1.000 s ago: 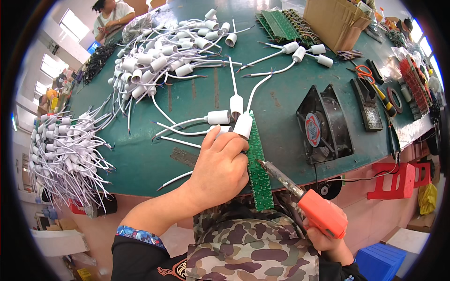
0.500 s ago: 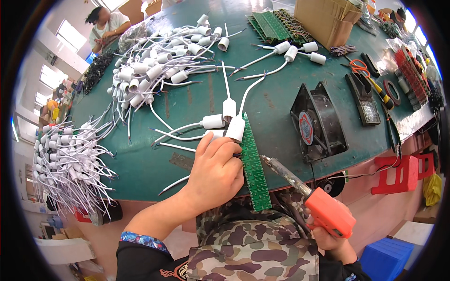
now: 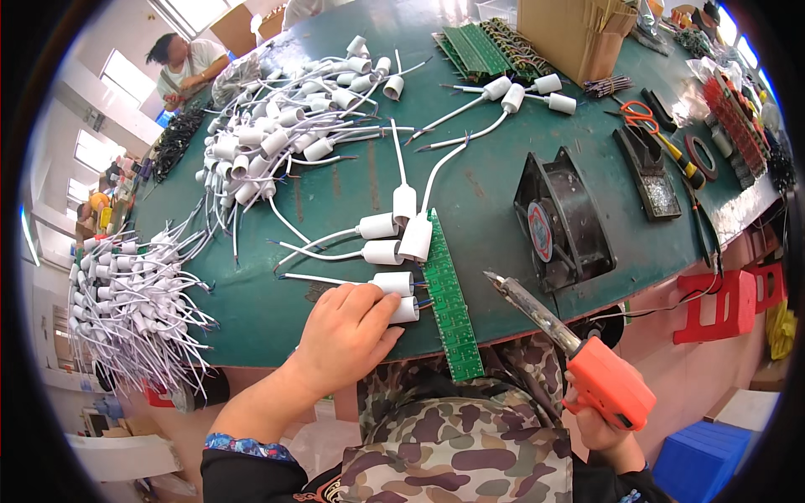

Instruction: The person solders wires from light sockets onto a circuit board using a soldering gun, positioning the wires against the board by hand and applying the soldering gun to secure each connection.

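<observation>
A long green circuit board strip (image 3: 453, 323) lies at the table's front edge, its near end over my lap. White lamp sockets with wire tails line its left side. My left hand (image 3: 348, 335) is closed around the nearest lamp socket (image 3: 407, 310), whose thin wires reach the board. Just beyond it sits another socket (image 3: 392, 282). Farther up, one socket (image 3: 416, 237) overlaps the board's far end. My right hand (image 3: 599, 427) grips a soldering iron (image 3: 608, 381) by its red handle. Its tip points up and left, apart from the board, to the right of it.
Piles of white sockets (image 3: 268, 134) cover the far left and the near left corner. A black fan (image 3: 566, 222) stands right of the board. Beyond are a soldering stand (image 3: 650, 176), green boards (image 3: 478, 50) and a cardboard box (image 3: 574, 38). A person (image 3: 189, 67) sits across the table.
My left hand has moved down and left along the board to the nearest socket, uncovering the sockets above. The soldering iron has drawn away from the board to the right.
</observation>
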A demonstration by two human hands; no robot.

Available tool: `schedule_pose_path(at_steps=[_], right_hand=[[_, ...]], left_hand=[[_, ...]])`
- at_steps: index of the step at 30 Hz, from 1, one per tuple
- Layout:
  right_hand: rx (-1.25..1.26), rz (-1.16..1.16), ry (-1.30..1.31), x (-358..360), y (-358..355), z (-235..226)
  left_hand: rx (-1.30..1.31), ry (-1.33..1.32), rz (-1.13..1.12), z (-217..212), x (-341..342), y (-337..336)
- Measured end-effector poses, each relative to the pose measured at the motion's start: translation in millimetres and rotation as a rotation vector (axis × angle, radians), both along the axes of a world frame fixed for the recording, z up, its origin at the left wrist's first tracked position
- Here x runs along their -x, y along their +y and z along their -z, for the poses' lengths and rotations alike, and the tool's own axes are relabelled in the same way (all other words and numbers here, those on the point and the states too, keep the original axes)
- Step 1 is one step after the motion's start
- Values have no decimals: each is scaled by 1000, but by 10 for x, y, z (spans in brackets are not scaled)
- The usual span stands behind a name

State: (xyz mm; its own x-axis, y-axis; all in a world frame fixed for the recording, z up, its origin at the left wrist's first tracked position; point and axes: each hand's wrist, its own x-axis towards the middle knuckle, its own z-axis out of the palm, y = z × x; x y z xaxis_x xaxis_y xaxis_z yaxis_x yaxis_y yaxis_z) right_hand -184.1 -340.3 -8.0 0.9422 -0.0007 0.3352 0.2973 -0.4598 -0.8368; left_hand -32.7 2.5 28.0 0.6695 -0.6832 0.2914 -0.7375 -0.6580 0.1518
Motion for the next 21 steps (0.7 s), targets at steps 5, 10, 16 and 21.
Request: schedule_pose_path(at_steps=[5,10,16,21], right_hand=[[113,87,-33,125,23,-17],[-16,-73,39,230,-181,54],[-321,35,116,353,-187,232],[-358,48,8,387,-217,401]], left_hand=[[-187,-3,57,-217,-49,-37],[-247,-170,223,-474,-208,-213],[-48,-283,376,-248,-436,-316],[80,-208,294,-273,-633,-56]])
